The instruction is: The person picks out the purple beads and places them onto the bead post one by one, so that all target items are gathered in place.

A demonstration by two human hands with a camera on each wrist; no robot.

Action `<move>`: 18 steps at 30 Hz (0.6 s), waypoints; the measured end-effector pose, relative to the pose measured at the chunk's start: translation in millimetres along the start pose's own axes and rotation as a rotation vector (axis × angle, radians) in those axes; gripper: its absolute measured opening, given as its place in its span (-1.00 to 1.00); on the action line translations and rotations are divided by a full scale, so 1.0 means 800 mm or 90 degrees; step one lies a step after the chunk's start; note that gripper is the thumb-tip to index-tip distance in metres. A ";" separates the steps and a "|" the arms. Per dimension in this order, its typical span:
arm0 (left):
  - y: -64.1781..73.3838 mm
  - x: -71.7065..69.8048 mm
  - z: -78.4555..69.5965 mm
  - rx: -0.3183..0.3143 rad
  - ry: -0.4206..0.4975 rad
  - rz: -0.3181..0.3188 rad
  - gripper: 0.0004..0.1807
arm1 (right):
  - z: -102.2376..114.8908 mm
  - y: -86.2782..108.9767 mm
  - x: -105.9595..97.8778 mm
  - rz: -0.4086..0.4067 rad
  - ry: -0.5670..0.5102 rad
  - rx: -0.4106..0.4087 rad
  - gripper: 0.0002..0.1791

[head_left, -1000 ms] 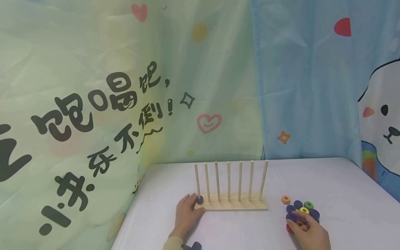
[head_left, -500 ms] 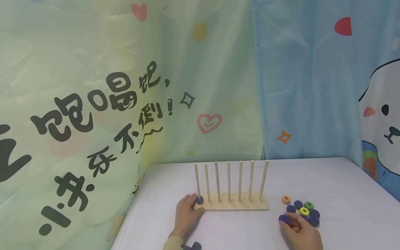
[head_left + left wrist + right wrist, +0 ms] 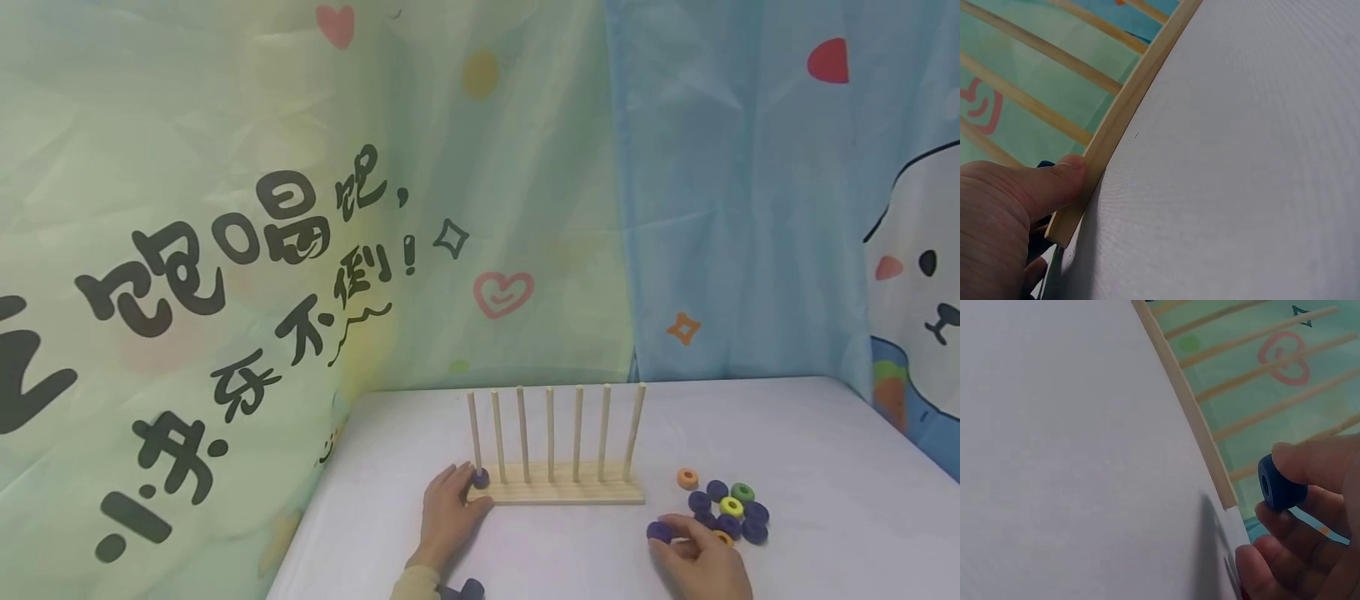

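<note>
A wooden peg stand [image 3: 555,492] with a row of upright pegs stands on the table. My left hand [image 3: 447,515] holds its left end, the thumb [image 3: 1063,181] pressed on the front edge of the base and the other fingers partly hidden behind. One dark blue bead [image 3: 481,478] sits at the foot of the leftmost peg. To the right of the stand, my right hand [image 3: 705,557] pinches another dark blue bead [image 3: 1280,482] between thumb and fingers, its hole visible in the right wrist view. This bead is apart from the pegs.
Beyond my right hand lies a cluster of loose beads, including a yellow bead [image 3: 731,507], a green bead [image 3: 742,492], an orange bead [image 3: 687,478] and several dark blue ones. The white table [image 3: 570,550] meets a printed curtain [image 3: 510,208] at the back.
My right hand has moved left with the blue bead, away from the cluster, uncovering more beads there. The left hand and the peg stand stay where they were.
</note>
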State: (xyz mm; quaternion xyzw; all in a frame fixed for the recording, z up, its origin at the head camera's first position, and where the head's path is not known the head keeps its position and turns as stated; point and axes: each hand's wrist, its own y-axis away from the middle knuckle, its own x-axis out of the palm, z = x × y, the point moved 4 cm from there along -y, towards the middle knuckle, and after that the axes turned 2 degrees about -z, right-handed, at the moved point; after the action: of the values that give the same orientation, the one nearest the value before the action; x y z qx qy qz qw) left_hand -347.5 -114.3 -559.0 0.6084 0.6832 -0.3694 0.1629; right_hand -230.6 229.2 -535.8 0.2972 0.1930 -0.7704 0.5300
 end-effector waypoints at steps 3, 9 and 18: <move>0.000 0.001 0.001 -0.010 -0.004 0.005 -0.34 | 0.003 0.001 0.008 0.019 0.002 -0.001 -0.50; 0.000 -0.001 -0.001 -0.006 0.003 0.002 -0.34 | 0.004 0.005 0.019 0.022 0.016 -0.019 -0.52; 0.001 -0.002 -0.002 0.000 0.006 -0.001 -0.34 | 0.012 0.010 0.033 0.033 -0.006 -0.018 -0.53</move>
State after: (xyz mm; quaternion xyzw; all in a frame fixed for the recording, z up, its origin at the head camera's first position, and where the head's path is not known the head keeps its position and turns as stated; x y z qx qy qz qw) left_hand -346.0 -114.2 -557.2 0.6096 0.6846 -0.3664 0.1595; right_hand -232.8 202.1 -546.3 0.2910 0.1937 -0.7550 0.5548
